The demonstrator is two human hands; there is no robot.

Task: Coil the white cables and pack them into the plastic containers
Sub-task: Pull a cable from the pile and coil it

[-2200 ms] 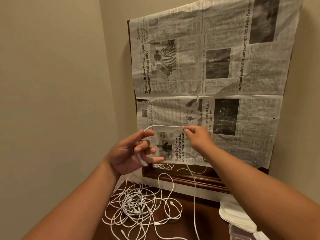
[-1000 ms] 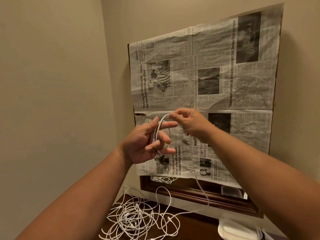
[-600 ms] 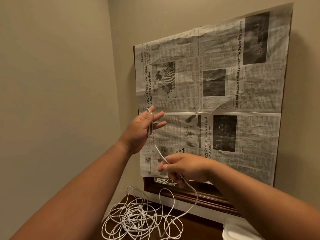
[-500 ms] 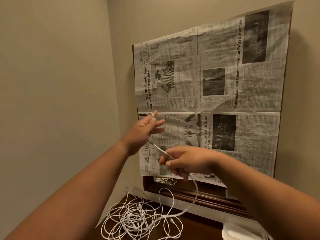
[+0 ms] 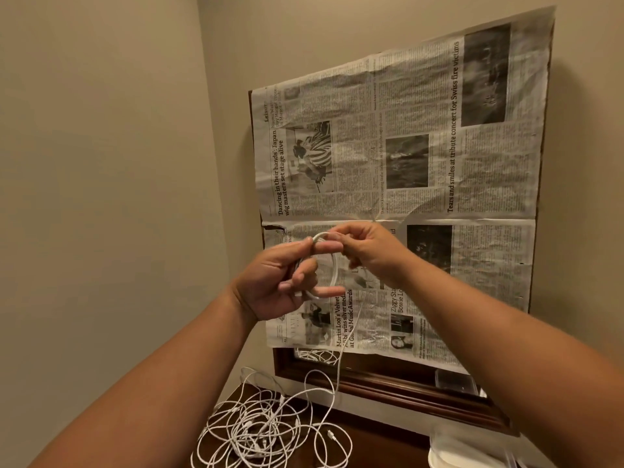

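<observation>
L hand point(image 5: 280, 282) grips a small coil of thin white cable point(image 5: 334, 268) looped round its curled fingers, held up before a grey newsprint sheet point(image 5: 405, 197). R hand point(image 5: 368, 255) pinches the coil's top, touching L fingertips. Tail drops to tangled heap of white cables point(image 5: 266, 430) on dark wood tabletop point(image 5: 388, 447). Pale plastic container point(image 5: 452, 457), prob. lidded, sits bottom right.

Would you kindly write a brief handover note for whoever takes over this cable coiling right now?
The left hand grips a few loops of one white cable. The right hand pinches the same cable at the loop's top. Its tail hangs down to the tangled pile on the dark tabletop. A plastic container sits at the lower right edge; contents unseen.
Done: coil partly wound.
To do: finish winding, pack it, then coil the rest of the pile.
</observation>
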